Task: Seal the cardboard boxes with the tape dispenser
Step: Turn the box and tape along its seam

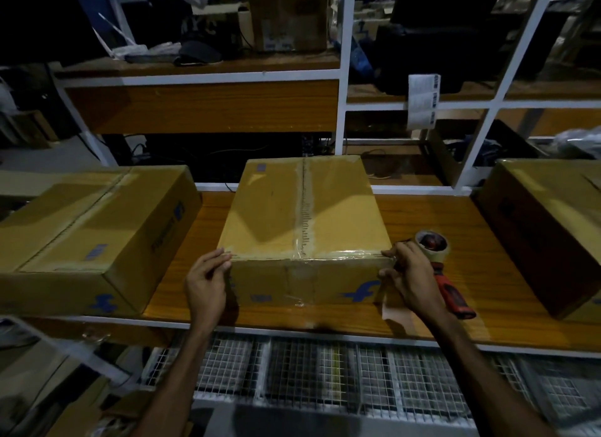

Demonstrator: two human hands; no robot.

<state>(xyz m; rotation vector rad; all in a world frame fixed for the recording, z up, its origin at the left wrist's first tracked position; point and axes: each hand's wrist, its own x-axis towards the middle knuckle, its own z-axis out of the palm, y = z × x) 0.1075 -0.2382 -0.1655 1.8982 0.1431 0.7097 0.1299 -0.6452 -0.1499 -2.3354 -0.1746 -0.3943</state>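
The middle box (302, 222) sits on the wooden bench (422, 215), with its flaps closed. Clear tape (304, 209) runs along its top seam from the far edge to the near edge, and a second strip lies across the near top edge, from the left corner to the right corner.

At the box's near right corner is the dispenser (437, 261), a roll at its head and a red and black handle pointing toward the person. It lies just beside the box on the bench. The right hand (413, 280) is at that same corner, fingers curled against the box's edge where the tape ends; the hand covers part of the dispenser, and whether it grips the tool or only presses the tape cannot be told.

The left hand (208, 282) is at the box's near left corner, its fingers loosely bent and its fingertips touching the taped edge, holding nothing.

Left of the middle box stands a left box (87, 235), its top seam taped, well apart from it. Right of the middle box stands a right box (549, 228), partly cut off by the frame. Behind the box rises a white-framed shelf (344, 78) holding dim clutter. Below the bench's near edge is wire mesh (309, 371).
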